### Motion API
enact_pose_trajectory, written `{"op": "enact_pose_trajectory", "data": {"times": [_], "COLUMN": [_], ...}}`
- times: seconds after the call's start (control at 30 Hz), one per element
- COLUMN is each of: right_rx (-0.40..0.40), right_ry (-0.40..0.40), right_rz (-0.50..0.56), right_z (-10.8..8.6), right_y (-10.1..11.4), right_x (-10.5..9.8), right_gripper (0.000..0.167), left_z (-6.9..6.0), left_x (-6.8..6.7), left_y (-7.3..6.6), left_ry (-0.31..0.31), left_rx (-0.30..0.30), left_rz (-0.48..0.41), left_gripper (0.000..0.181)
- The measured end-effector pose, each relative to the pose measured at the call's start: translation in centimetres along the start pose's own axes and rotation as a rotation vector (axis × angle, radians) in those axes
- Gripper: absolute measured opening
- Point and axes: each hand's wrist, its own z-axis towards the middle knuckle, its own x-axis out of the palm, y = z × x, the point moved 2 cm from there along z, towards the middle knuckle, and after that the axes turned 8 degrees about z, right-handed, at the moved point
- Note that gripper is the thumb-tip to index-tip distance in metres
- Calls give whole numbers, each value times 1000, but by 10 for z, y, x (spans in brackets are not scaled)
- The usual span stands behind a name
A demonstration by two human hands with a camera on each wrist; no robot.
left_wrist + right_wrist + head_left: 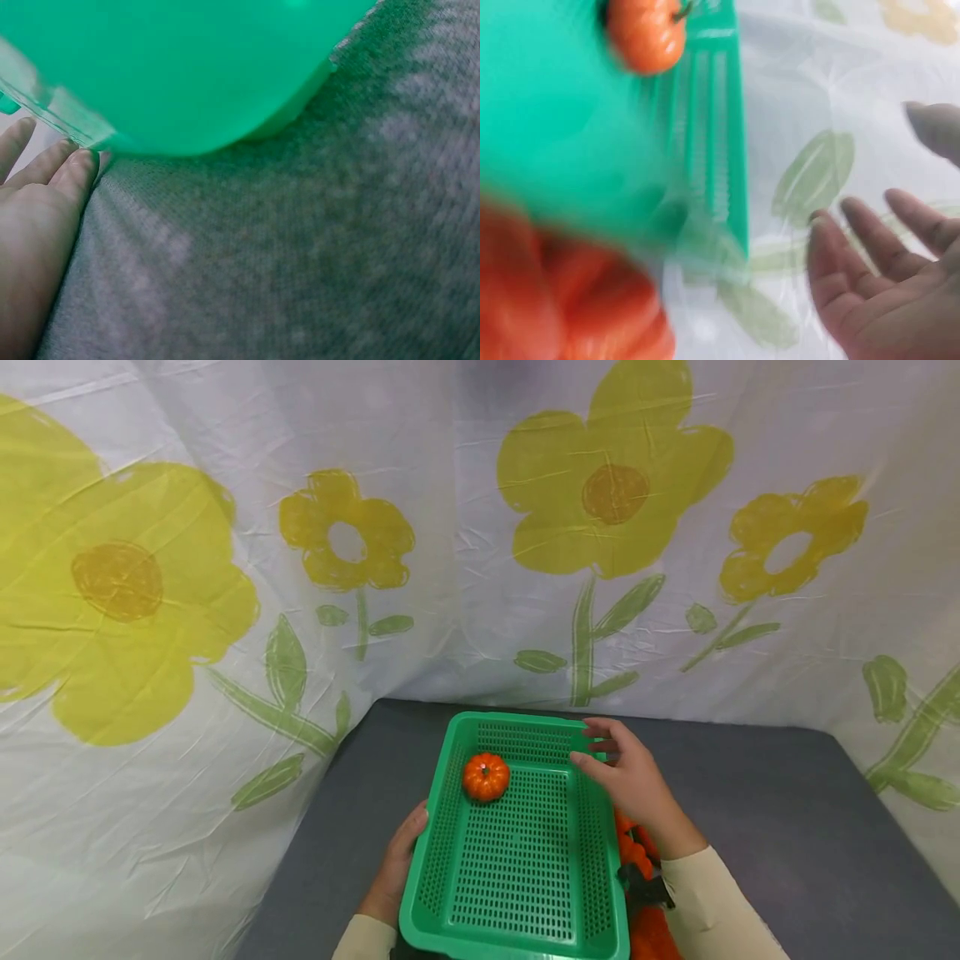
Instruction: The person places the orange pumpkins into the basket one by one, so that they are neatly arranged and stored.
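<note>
White flower-print cloth [457, 527] is hung behind a dark grey table [757, 835]. Green basket [517, 860] is centred before the person, edge touched by the left hand [397, 860]; fingertips are seen against it in the left wrist view, but whether the thumb is closed on the rim cannot be told. Small orange pumpkin [486, 777] is set inside, far left corner. Right hand [630, 772] is held near the far right corner, fingers spread, nothing gripped, a gap to the basket shown in the right wrist view. Orange objects [652, 935] and a black item [643, 890] are partly hidden between basket and right forearm. Judged best: basket kept level and steadied at the left, since the round pumpkin could roll if tipped; right fingers kept clear of the rim, and the forearm lifted clear of the orange objects.
</note>
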Motion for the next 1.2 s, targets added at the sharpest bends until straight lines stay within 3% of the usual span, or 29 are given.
{"op": "enact_pose_trajectory", "data": {"times": [0.2,0.43,1.2], "right_rx": [33,65,238], "right_ry": [-30,-65,-80], "right_rz": [-10,-19,-91], "right_z": [-9,-27,-69], "right_y": [-6,-23,-78], "right_x": [-17,-37,-65], "right_gripper": [62,65,69], "left_z": [0,-1,0], "left_x": [1,0,-3], "left_y": [0,1,3], "left_ry": [7,76,52], "left_rx": [48,92,75], "left_rz": [46,61,32], "left_gripper": [64,63,62]}}
